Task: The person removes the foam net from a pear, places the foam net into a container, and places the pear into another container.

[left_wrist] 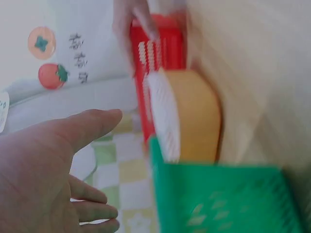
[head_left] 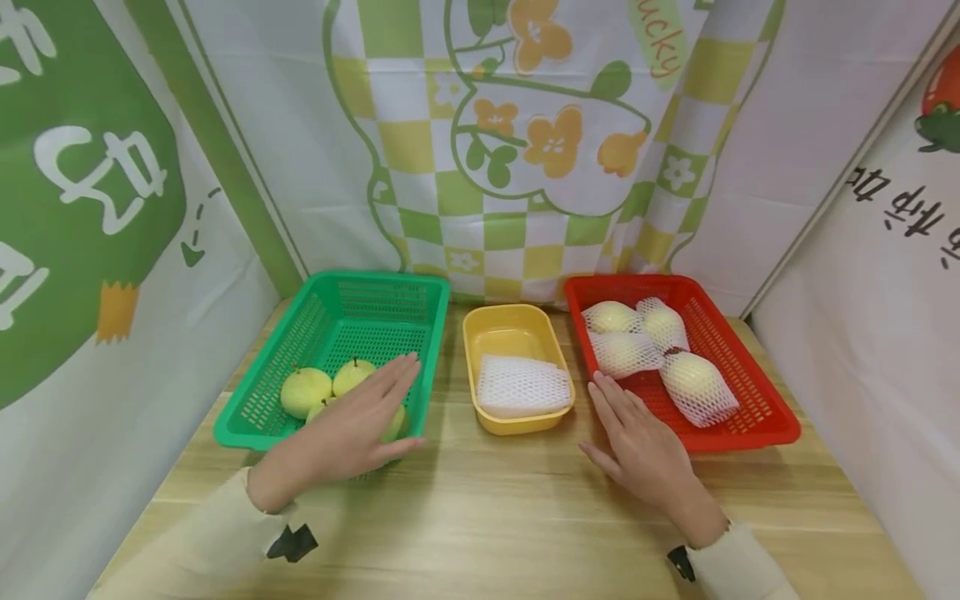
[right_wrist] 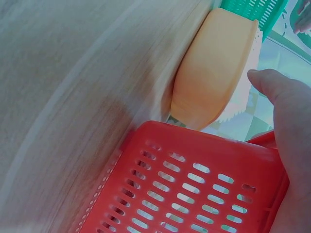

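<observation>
My left hand (head_left: 348, 433) hovers over the near right side of a green basket (head_left: 378, 337), its fingers straight and holding nothing. Several yellow-green pears (head_left: 306, 392) lie in that basket, some partly hidden beneath the hand. In the left wrist view, the palm and spread thumb show beside the basket's wall. By the near left corner of a red basket (head_left: 750, 392) is my right hand (head_left: 641, 442), also straight-fingered with nothing in it. Several pears in white foam nets (head_left: 697, 385) sit in the red basket. Between the baskets, a yellow tub (head_left: 517, 343) contains white foam nets (head_left: 522, 387) lying flat.
All three containers stand on a wooden table (head_left: 495, 517) near its back edge. A checked, flowered cloth (head_left: 517, 225) hangs behind them. Printed white panels border the table at left and right.
</observation>
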`<state>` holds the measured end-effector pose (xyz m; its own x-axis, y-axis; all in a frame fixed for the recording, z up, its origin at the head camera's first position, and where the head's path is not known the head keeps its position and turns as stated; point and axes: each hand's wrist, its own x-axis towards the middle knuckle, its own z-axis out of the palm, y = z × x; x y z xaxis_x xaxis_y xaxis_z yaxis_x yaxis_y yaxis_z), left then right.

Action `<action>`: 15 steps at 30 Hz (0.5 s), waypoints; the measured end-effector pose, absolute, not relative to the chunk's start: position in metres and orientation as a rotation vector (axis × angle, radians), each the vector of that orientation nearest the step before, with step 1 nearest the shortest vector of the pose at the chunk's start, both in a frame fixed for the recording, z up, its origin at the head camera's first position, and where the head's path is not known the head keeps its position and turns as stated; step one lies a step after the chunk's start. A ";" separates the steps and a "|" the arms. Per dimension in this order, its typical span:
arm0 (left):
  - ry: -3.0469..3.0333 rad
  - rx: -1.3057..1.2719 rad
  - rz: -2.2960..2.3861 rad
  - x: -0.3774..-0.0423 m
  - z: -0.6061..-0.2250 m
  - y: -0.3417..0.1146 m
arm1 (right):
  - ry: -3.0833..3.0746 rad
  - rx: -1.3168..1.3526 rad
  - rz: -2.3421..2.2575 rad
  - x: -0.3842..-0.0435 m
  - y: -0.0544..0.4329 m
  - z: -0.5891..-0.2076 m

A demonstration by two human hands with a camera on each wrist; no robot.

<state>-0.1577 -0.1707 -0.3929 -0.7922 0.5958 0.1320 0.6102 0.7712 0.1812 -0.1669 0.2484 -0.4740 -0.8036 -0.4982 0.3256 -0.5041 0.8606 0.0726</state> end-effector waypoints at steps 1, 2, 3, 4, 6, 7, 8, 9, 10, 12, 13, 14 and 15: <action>-2.891 -0.992 -0.317 -0.157 -0.398 -0.167 | -2.698 0.750 0.025 -0.167 0.248 -0.474; -2.887 -0.997 -0.312 -0.156 -0.404 -0.163 | -2.698 0.750 0.026 -0.167 0.248 -0.474; -2.885 -0.995 -0.301 -0.155 -0.410 -0.159 | -2.702 0.748 0.026 -0.167 0.248 -0.474; -2.882 -0.991 -0.286 -0.155 -0.416 -0.156 | -2.708 0.747 0.026 -0.167 0.248 -0.474; -2.877 -0.978 -0.242 -0.154 -0.427 -0.152 | -2.726 0.743 0.027 -0.167 0.248 -0.473; -2.868 -0.969 -0.214 -0.153 -0.432 -0.150 | -2.736 0.742 0.028 -0.167 0.247 -0.473; -2.857 -0.959 -0.182 -0.153 -0.437 -0.149 | -2.745 0.741 0.028 -0.167 0.247 -0.473; -2.847 -0.948 -0.145 -0.153 -0.441 -0.148 | -2.750 0.740 0.030 -0.167 0.247 -0.473; -2.835 -0.939 -0.123 -0.153 -0.444 -0.147 | -2.748 0.741 0.031 -0.167 0.247 -0.473; -2.818 -0.918 -0.090 -0.152 -0.449 -0.145 | -2.741 0.741 0.032 -0.168 0.247 -0.473; -2.812 -0.911 -0.080 -0.152 -0.451 -0.144 | -2.733 0.741 0.034 -0.168 0.247 -0.473; -2.808 -0.902 -0.075 -0.152 -0.453 -0.144 | -2.726 0.739 0.032 -0.168 0.247 -0.473; -2.806 -0.894 -0.072 -0.152 -0.454 -0.143 | -2.721 0.740 0.033 -0.168 0.247 -0.474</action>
